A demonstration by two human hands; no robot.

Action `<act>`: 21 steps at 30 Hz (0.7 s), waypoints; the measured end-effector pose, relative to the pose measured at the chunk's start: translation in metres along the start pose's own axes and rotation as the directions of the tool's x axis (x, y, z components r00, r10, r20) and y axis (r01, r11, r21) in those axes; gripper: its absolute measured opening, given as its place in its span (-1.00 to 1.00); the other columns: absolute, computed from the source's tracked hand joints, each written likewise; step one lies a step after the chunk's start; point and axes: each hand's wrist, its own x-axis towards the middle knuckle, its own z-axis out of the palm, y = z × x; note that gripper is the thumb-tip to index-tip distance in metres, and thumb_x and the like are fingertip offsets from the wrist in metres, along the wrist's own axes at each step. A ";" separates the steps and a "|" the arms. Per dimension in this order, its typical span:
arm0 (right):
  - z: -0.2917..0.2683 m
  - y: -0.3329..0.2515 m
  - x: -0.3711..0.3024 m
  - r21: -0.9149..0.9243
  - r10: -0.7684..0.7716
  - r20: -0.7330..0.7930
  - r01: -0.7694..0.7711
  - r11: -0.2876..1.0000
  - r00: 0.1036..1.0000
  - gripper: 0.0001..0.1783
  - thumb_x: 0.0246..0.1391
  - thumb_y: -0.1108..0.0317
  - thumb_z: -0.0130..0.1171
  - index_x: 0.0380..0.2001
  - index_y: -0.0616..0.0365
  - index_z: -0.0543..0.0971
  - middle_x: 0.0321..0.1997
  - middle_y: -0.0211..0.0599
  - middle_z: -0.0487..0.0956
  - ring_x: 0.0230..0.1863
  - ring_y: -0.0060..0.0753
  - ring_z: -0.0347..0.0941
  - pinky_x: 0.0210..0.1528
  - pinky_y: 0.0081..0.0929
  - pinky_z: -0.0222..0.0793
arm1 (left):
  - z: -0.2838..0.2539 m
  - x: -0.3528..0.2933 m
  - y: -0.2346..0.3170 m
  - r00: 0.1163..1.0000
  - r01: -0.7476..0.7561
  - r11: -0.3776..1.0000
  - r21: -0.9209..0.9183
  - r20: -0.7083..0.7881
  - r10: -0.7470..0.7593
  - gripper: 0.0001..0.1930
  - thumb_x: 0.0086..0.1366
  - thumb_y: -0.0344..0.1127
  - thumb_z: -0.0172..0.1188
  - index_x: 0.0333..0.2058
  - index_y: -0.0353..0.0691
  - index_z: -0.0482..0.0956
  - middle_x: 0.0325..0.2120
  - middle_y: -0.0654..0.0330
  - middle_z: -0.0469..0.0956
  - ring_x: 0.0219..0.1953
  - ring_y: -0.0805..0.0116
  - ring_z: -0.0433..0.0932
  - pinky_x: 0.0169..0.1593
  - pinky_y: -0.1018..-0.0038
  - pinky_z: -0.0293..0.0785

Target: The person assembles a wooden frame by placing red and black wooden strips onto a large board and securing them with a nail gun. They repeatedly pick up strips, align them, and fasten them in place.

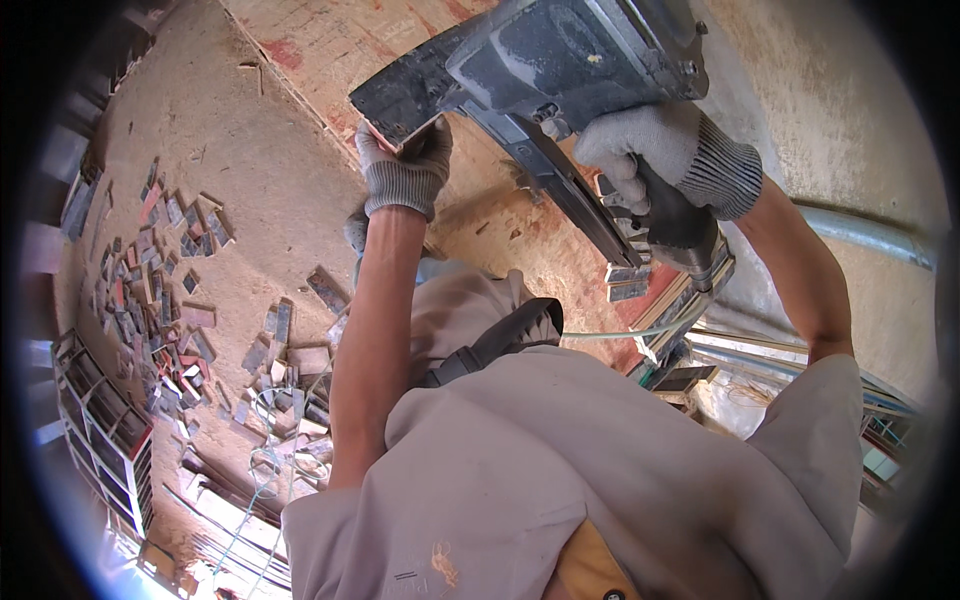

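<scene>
Grey ribbed-cuff gloves (pixel 402 185), greyish-beige shirt (pixel 600 450), black strap (pixel 497 340)

The floor (pixel 290 215) is brown and dusty. It carries offcuts (pixel 160 295), rectangular, dark, red or bare wood, scattered singly at the upper end and heaped toward the lower end. A pale green hose (pixel 262 458) lies in loops across the lower heap. A metal rack (pixel 112 440) stands at the far left. The board (pixel 315 45), brown with red patches, carries small blocks (pixel 628 290) toward its right side.
</scene>
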 end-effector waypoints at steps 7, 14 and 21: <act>0.000 -0.006 0.007 -0.002 0.135 0.062 -0.135 0.991 0.989 -0.62 0.32 0.30 0.04 -0.61 0.13 0.59 -0.74 -0.48 0.57 -0.67 -0.67 0.50 -0.41 -0.63 0.45 | -0.002 0.004 -0.004 0.996 -0.047 0.999 -0.009 -0.074 0.046 -0.28 0.40 0.38 -0.08 -0.05 -0.27 0.61 -0.21 -0.05 0.66 -0.23 -0.06 0.66 -0.20 0.06 0.72; -0.001 -0.020 0.008 0.173 0.270 0.110 -0.286 0.942 0.956 -0.69 0.30 0.36 0.07 -0.54 0.17 0.60 -0.75 -0.46 0.51 -0.72 -0.66 0.43 -0.56 -0.63 0.39 | -0.005 0.009 -0.004 0.994 -0.056 0.997 -0.054 -0.092 0.051 -0.19 0.37 0.48 -0.13 -0.02 -0.27 0.59 -0.23 -0.07 0.64 -0.26 -0.05 0.64 -0.20 0.07 0.72; 0.001 -0.028 0.009 0.007 0.112 0.078 -0.113 0.994 0.991 -0.73 0.28 0.35 0.09 -0.50 0.20 0.60 -0.75 -0.45 0.48 -0.67 -0.63 0.44 -0.52 -0.57 0.39 | -0.004 0.006 -0.005 0.998 -0.061 0.989 -0.135 -0.016 0.060 -0.29 0.41 0.33 -0.02 0.03 -0.30 0.56 -0.11 -0.09 0.63 -0.15 -0.04 0.66 -0.11 0.08 0.72</act>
